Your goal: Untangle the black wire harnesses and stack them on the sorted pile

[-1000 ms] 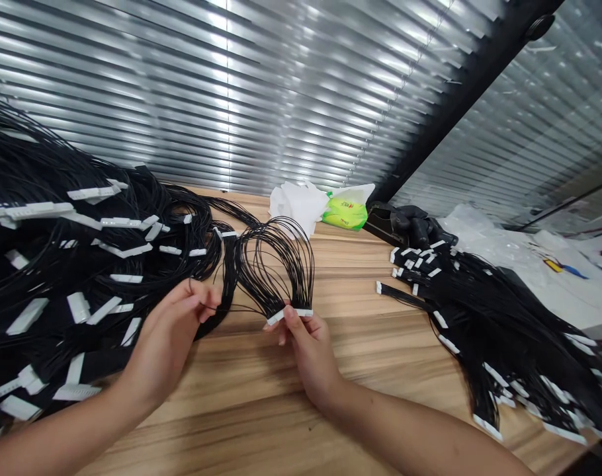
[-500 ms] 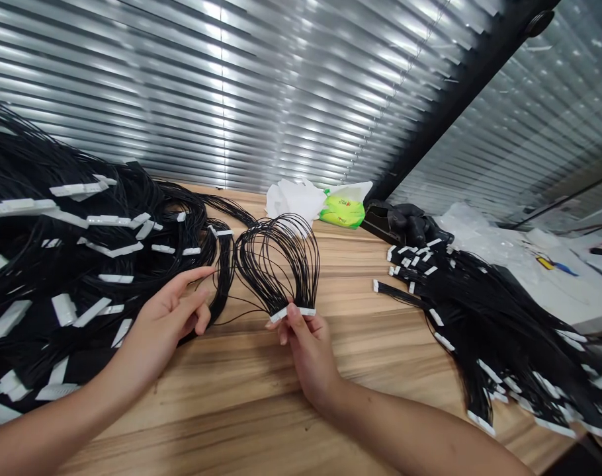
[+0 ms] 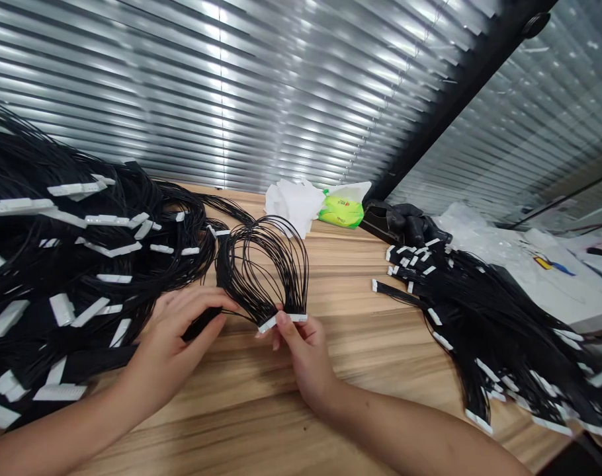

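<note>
My right hand [image 3: 303, 354] pinches the white connectors [image 3: 281, 320] of a looped black wire harness [image 3: 264, 264] just above the wooden table [image 3: 281, 410]. The thin wires arch up and away from the connectors. My left hand [image 3: 176, 337] lies beside the loop with fingers stretched out, its fingertips touching the black wires at the loop's left side. I cannot see whether those fingers grip a wire. To the left of that hand spreads a big heap of black harnesses with white connectors [image 3: 67, 264].
A second pile of black harnesses [image 3: 484, 330] lies on the right of the table. At the back sit white tissues [image 3: 294, 201], a green packet [image 3: 341, 211] and a black object [image 3: 405, 221]. Closed blinds [image 3: 231, 86] stand behind. Clear plastic [image 3: 474, 238] covers the far right.
My left hand let go its pinch, opened, then reached right across to the loop's left side. My right hand kept hold of the connectors and shifted slightly left.
</note>
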A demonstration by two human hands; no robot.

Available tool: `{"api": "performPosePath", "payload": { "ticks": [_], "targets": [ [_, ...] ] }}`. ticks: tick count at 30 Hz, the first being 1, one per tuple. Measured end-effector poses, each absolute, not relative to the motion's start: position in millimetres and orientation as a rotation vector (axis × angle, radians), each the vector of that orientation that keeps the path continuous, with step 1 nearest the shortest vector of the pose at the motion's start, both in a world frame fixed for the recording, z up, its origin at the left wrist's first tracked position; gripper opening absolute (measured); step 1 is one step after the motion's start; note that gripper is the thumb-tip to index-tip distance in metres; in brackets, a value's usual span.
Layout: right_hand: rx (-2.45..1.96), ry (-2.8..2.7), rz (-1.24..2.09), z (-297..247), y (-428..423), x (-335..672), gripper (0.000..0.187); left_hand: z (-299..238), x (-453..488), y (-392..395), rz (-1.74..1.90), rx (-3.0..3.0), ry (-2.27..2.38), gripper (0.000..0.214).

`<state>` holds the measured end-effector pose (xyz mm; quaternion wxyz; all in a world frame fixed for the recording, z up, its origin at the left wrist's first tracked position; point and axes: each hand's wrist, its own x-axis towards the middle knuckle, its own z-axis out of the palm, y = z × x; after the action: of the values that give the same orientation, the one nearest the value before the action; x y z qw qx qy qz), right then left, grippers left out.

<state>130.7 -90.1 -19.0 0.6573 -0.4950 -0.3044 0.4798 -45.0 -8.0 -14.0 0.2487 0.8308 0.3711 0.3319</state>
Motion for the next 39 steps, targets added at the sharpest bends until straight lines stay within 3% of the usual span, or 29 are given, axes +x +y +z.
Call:
{"api": "performPosePath", "payload": {
  "ticks": [9,29,39],
  "targets": [
    [-1.152,-0.726,1.076,-18,-90,130,0.03,-13,-45,-15,0.749,1.848,0.922,0.022],
    [-1.162,-0.795,1.107,-21,-92,125,0.026,-13,-31,-9,0.685,1.546,1.075,0.027],
    [-1.211,-0.703,1.111,-15,-89,128,0.035,-2,-35,-10,0.943,1.105,0.77,0.017]
  ]
}}
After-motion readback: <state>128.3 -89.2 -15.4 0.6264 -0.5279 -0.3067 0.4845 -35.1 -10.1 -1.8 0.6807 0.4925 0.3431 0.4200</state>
